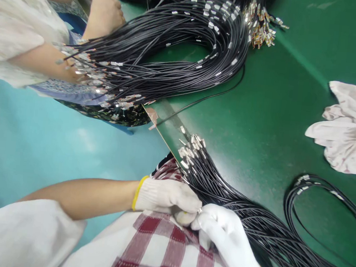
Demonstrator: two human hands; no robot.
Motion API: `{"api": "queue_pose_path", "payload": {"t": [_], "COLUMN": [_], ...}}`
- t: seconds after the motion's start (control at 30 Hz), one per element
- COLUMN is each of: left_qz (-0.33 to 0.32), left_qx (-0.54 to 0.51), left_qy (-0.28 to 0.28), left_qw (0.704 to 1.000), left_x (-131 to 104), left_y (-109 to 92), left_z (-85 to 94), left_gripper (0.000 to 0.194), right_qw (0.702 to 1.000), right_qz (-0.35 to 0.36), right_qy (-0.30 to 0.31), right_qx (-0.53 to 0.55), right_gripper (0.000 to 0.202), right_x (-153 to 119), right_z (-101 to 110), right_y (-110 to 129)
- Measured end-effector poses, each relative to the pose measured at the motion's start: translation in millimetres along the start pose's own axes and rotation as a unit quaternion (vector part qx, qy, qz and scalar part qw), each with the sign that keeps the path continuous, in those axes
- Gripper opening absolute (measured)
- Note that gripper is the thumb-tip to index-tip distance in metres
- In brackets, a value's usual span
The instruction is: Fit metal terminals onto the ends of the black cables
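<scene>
My left hand (171, 199), in a white knit glove with a yellow cuff, is closed in front of my checked apron. Its fingertips meet those of my right hand (223, 230), also gloved in white and closed in a pinch. Between them shows a tiny silvery tip (200, 210), which looks like a cable end; the rest is hidden by the fingers. Just beyond the hands, a thick bundle of black cables (237, 200) runs along the table edge. Its silvery and white ends (191, 151) fan out towards the upper left.
A co-worker's hand (104, 15) is behind a big looped cable bundle (177, 72) on the green table (274, 113). More cable ends (260, 26) lie behind it. A crumpled white cloth (351, 129) and a small cable coil (291, 199) are at the right.
</scene>
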State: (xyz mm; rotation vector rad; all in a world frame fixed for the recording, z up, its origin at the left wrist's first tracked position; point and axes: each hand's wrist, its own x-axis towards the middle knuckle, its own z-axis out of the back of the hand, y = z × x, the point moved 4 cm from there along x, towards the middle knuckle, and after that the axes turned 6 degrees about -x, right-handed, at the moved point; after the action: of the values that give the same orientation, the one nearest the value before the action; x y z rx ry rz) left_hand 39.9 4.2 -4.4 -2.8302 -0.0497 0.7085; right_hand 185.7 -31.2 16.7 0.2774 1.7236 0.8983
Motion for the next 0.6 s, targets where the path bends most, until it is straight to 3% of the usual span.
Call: {"api": "queue_pose_path", "payload": {"t": [0.33,0.6], "left_qz": [-0.04,-0.069], "left_qx": [0.02,0.095], "left_qy": [-0.01,-0.018], "left_qw": [0.999,0.993], "left_x": [13.8,21.8], "left_y": [-8.6,-26.7], "left_z": [3.4,-0.6], "left_gripper": [0.051,0.051], "right_qw": [0.995,0.986], "right_qz": [0.053,0.139], "right_qy": [-0.009,-0.06], "right_qx": [0.089,0.064], "right_gripper": [0.033,0.033], "right_x": [-0.7,-1.4], "right_z": [3.7,14.0], "right_y": [-0.3,3.2]}}
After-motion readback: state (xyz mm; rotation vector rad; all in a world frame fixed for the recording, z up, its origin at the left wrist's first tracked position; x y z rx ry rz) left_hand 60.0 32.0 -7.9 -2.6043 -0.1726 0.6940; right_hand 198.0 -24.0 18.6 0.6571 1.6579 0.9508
